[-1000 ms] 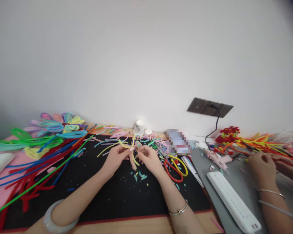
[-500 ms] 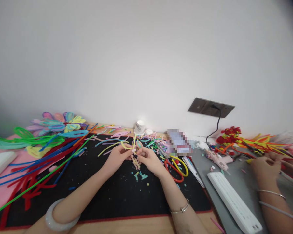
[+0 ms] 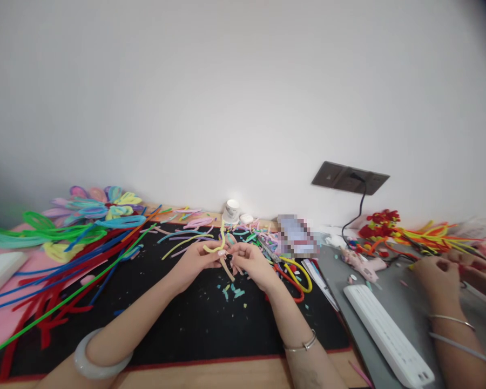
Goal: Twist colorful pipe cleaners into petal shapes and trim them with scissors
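Note:
My left hand (image 3: 196, 263) and my right hand (image 3: 251, 263) meet above the middle of the black mat (image 3: 202, 329). Both pinch a small piece made of pipe cleaners. Its yellow pipe cleaner (image 3: 222, 237) sticks up and curves left over my left fingers. Tan pipe cleaner strands (image 3: 227, 269) hang down between the two hands. A small white part and a dark part show near the fingertips, too small to name. Cut turquoise bits (image 3: 238, 294) lie on the mat just below my hands.
Pipe cleaners (image 3: 76, 275) in red, blue and green spread over the left side. A paper cup (image 3: 231, 210) stands by the wall. To the right are a pixelated phone-like object (image 3: 296, 235), a glue gun (image 3: 364, 265), a power strip (image 3: 389, 335) and another person's hands (image 3: 441, 281).
My hands have turned the piece slightly and drawn a little apart. The yellow strand now stands more upright, and the tan strands hang differently. The other person's hands have shifted slightly.

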The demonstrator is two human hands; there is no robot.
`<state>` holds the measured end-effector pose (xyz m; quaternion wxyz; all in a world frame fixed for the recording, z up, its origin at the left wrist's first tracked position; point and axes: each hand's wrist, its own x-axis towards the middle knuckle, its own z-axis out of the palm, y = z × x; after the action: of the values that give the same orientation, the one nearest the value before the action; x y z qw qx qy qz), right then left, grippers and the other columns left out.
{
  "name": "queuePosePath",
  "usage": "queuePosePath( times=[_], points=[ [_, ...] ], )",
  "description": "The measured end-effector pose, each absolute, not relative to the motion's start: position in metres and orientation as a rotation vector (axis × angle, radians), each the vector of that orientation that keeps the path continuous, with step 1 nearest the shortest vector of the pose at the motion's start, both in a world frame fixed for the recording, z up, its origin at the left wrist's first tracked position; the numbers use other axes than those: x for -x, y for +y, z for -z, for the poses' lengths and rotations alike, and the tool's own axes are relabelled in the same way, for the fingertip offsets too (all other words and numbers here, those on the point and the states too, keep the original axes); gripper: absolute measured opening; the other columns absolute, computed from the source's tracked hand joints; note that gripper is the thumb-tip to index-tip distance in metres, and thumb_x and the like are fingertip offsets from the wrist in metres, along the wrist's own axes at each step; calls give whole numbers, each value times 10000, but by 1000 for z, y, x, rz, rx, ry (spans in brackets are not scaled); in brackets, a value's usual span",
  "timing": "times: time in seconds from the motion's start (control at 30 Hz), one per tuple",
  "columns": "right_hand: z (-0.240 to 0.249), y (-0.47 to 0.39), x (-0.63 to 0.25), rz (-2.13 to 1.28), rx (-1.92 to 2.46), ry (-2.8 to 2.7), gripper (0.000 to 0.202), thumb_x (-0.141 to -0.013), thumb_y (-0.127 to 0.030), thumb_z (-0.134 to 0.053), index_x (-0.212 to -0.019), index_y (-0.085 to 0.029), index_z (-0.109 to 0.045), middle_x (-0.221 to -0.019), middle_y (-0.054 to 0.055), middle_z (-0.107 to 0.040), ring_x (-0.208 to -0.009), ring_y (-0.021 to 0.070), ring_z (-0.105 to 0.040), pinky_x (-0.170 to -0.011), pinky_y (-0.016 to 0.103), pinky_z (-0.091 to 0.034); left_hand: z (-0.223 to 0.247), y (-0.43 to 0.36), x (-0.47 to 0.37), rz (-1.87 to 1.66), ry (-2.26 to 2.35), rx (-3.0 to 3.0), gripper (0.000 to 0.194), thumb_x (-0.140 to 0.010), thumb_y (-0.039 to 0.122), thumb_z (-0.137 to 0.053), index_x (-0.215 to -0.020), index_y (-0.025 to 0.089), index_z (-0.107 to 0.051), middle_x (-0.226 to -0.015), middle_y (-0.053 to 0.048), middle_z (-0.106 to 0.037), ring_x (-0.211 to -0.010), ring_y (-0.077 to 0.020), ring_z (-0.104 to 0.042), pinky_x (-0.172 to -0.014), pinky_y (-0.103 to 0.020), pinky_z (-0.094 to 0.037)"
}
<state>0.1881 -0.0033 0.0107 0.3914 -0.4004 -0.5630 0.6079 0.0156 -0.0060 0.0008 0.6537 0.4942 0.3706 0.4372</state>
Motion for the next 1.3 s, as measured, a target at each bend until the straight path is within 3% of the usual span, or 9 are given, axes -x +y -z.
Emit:
queuePosePath(
  times=[0.17, 0.37, 0.57, 0.7, 0.9, 1.13, 1.3],
  points=[
    [-9, -2, -189, -1532, 1050, -1445, 114, -646, -166, -609, -755, -135, -597, -566, -34, -558, -421, 61, -462, -445, 193, -392, 1, -3, -12, -974, 938, -1179, 280, -689, 367, -688, -885, 167, -670, -760, -21, -665, -713, -163, -635, -706, -301, -530],
    [-11, -2, -189, -1424, 1135, -1501, 97, -660, -185, -619, -727, -127, -580, -581, -8, -593, -390, 48, -417, -392, 173, -335, 7, 3, -11, -1016, 997, -1460, 253, -704, 368, -662, -854, 168, -703, -752, -25, -670, -629, -146, -593, -607, -262, -509],
    [-9, 0, -192, -1453, 1104, -1456, 104, -643, -147, -588, -745, -129, -588, -595, -13, -610, -395, 45, -415, -398, 167, -341, 1, -2, -13, -988, 855, -1313, 259, -698, 331, -673, -922, 205, -702, -914, -35, -681, -770, -185, -623, -722, -305, -502],
    [-7, 1, -195, -1465, 1100, -1452, 109, -634, -152, -594, -741, -132, -596, -610, -10, -629, -396, 45, -418, -400, 167, -339, -3, -6, -13, -947, 681, -1072, 251, -724, 324, -650, -927, 181, -691, -825, -59, -689, -778, -199, -634, -753, -342, -494],
    [-12, -2, -193, -1469, 1093, -1452, 114, -620, -178, -639, -721, -132, -615, -586, -11, -634, -411, 57, -447, -416, 177, -348, -3, -6, -12, -902, 777, -1142, 273, -752, 402, -620, -724, 137, -677, -664, -32, -641, -611, -139, -590, -665, -287, -492],
    [-12, -2, -195, -1445, 1045, -1401, 135, -618, -209, -684, -703, -127, -618, -592, 2, -636, -431, 65, -467, -426, 180, -350, 0, -6, -12, -852, 827, -1110, 311, -682, 351, -699, -908, 162, -599, -749, -23, -651, -662, -144, -615, -657, -294, -509],
    [-11, -1, -195, -1430, 1038, -1374, 121, -618, -174, -672, -700, -132, -594, -589, 11, -646, -416, 63, -459, -417, 174, -338, 0, -9, -13, -691, 825, -1229, 276, -712, 403, -648, -785, 138, -641, -761, -37, -634, -713, -162, -612, -714, -312, -505]
  ],
)
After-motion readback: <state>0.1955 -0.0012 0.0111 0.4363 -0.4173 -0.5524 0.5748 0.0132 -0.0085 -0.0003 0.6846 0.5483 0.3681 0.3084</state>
